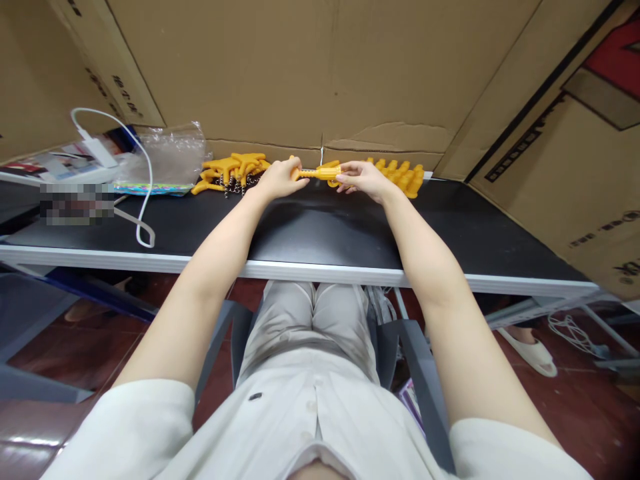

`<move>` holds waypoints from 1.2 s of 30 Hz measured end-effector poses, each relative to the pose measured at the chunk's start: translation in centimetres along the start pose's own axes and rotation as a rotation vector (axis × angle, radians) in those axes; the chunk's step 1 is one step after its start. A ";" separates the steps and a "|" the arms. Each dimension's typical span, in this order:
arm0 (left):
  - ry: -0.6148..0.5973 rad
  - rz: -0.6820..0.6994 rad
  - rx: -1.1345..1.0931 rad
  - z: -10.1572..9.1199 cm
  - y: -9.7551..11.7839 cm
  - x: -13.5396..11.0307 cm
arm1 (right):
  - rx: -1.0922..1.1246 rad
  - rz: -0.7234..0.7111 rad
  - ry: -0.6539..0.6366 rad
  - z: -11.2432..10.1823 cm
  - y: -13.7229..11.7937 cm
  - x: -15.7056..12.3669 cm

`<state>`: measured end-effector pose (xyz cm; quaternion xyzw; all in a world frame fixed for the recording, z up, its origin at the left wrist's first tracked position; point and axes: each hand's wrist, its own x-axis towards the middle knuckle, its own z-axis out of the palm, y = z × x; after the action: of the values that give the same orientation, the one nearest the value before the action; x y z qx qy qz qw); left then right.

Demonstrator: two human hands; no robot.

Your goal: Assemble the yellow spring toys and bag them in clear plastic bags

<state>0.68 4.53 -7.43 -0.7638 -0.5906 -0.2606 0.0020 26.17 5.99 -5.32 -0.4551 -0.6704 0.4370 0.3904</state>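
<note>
My left hand (281, 179) is closed around the yellow handle of a corkscrew, mostly hidden by the fingers. A thin metal shaft (309, 173) runs from it to the right, into or against a yellow plastic sleeve (327, 173). That sleeve's right end is pinched in the fingers of my right hand (365, 180). Both hands hover over the far part of the black table. Left of my left hand lies a pile of yellow corkscrew handles (235, 163) with dark metal spirals. Beyond my right hand, several yellow sleeves (403, 177) stand upright in rows.
The black table (325, 233) has a silver front edge. Tall cardboard panels (320, 73) wall its back and sides. At left lie a clear plastic bag (173, 157), a white cable (145, 160) and papers. Grey chair armrests flank my lap.
</note>
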 end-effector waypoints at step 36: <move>-0.011 0.011 -0.036 0.4 -0.4 0.3 | 0.081 0.155 -0.029 0.7 -0.2 0.5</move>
<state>0.48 5.05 -7.78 -0.7682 -0.5817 -0.2669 -0.0134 25.33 6.26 -5.29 -0.4832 -0.6204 0.4993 0.3638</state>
